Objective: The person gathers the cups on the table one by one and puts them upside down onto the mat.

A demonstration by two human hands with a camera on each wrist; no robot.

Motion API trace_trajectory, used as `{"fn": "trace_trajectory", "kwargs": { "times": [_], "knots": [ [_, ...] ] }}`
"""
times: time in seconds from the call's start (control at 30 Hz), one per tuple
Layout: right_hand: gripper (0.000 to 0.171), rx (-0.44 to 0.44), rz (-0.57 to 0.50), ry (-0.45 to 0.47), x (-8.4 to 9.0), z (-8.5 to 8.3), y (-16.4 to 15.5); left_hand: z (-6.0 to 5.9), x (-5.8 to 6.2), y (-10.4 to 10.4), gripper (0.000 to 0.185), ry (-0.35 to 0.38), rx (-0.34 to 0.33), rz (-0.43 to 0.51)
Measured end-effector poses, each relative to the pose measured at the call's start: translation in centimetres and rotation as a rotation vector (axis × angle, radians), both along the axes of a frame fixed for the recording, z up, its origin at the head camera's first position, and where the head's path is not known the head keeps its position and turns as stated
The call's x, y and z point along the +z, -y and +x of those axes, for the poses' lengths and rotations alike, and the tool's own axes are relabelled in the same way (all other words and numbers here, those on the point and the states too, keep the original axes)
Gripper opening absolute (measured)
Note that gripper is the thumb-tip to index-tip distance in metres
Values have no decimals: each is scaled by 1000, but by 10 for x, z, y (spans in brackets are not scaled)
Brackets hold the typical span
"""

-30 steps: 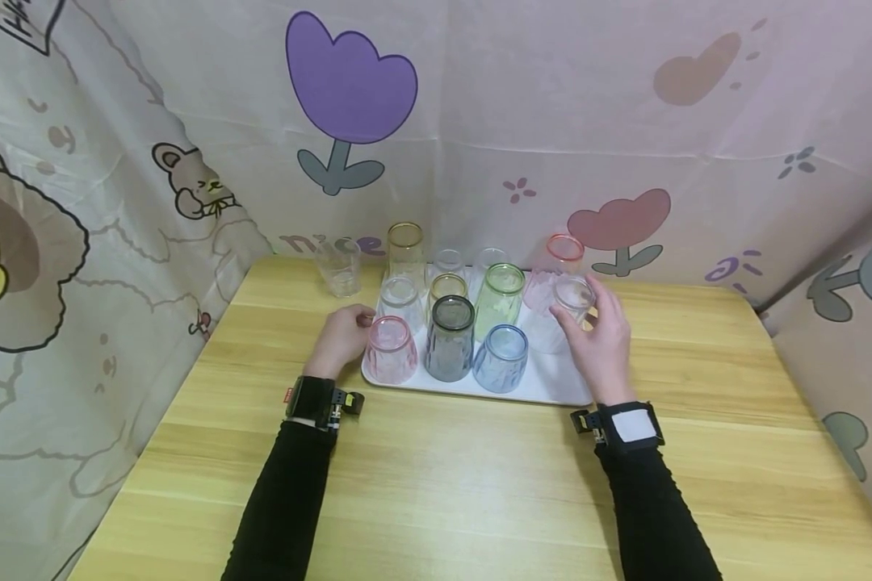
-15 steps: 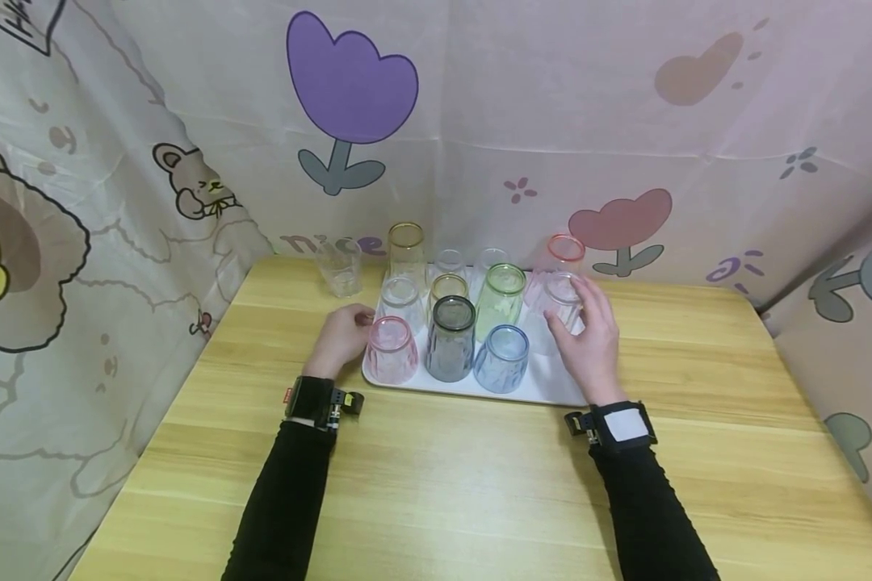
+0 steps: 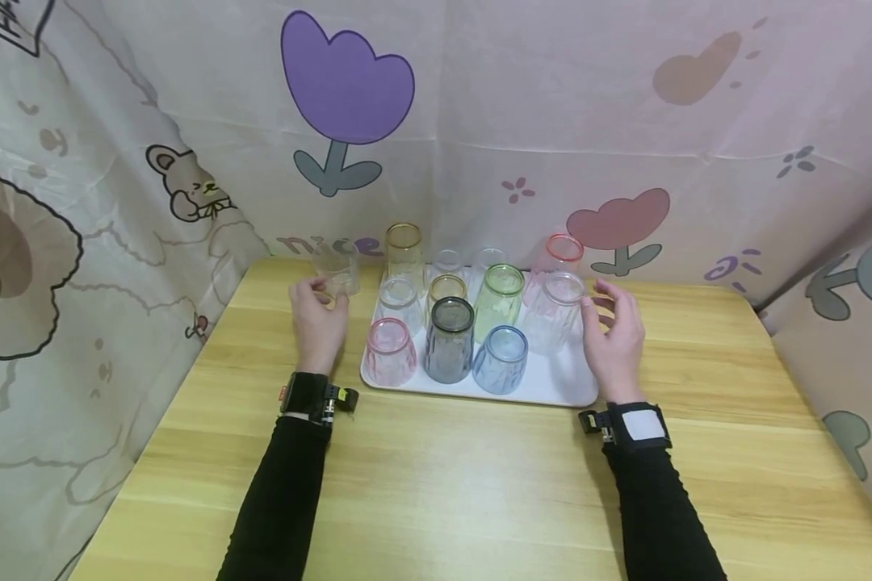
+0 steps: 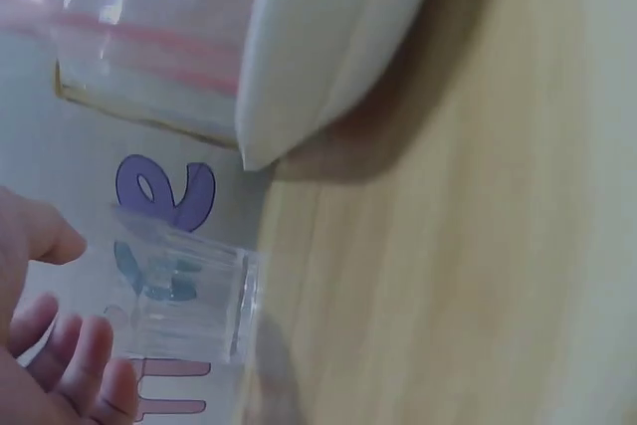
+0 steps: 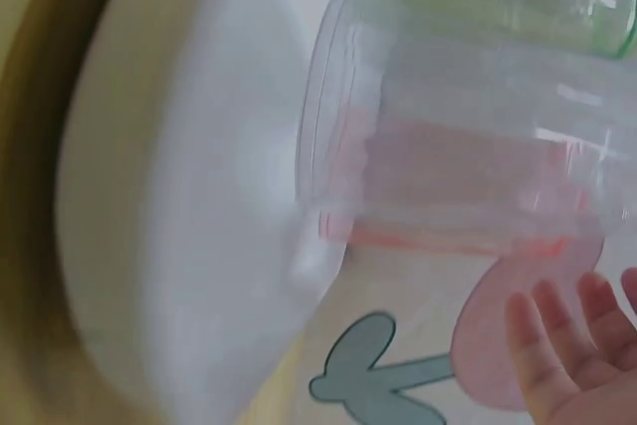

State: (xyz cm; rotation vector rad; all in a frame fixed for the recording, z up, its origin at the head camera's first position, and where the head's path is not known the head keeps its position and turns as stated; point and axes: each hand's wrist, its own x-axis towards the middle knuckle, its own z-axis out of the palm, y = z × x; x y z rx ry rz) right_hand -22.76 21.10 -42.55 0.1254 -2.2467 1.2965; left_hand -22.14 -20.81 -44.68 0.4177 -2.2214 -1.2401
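My left hand [image 3: 318, 323] reaches up to a clear glass [image 3: 345, 277] that stands upright on the table, left of the tray. In the left wrist view, the thumb and fingers are spread apart just short of this glass [image 4: 194, 301]. Beside the right part of the white tray [image 3: 563, 391], my right hand [image 3: 614, 339] is relaxed and holds nothing. Close to its thumb is a tall clear glass [image 3: 552, 321], bottom up on the tray. The right wrist view shows that clear glass [image 5: 448, 97] with loose fingertips [image 5: 537, 335] apart from it.
Several upturned glasses crowd the tray: pink [image 3: 390, 355], dark grey [image 3: 450, 347], blue [image 3: 501, 363], green [image 3: 499, 303] and others behind. A red-rimmed glass [image 3: 561, 252] stands at the back right. The patterned cloth [image 3: 465, 97] hangs right behind the table.
My right hand has set the clear glass down on the tray, let it go and drawn away rightward. The left hand has left the tray's edge and moved up-left to the lone clear glass.
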Motion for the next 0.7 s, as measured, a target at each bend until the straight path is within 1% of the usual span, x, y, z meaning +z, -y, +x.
{"fn": "trace_trajectory", "kwargs": {
  "times": [0.17, 0.27, 0.33, 0.4, 0.47, 0.53, 0.6, 0.7],
  "knots": [
    [40, -27, 30, 127, 2, -1, -11, -9, 4, 7, 58, 8, 47, 67],
    [43, -8, 100, 260, 2, -1, -17, -15, 7, 12, 70, 40, 56, 111],
    [47, 20, 174, 368, 2, -1, -20, -18, 8, 16, 77, 77, 54, 132],
    [52, 61, 253, 471, 2, -1, -23, -21, 10, 19, 83, 123, 34, 155],
    [55, 103, 323, 546, 2, -1, -25, -25, 11, 22, 88, 175, 2, 165],
    [56, 139, 371, 606, 1, -2, -26, -28, 12, 24, 95, 213, -39, 172],
    [57, 156, 403, 645, 1, -3, -26, -32, 12, 26, 101, 235, -78, 172],
    [57, 153, 429, 670, -2, -3, -28, -37, 10, 27, 108, 247, -118, 161]
  ]
}}
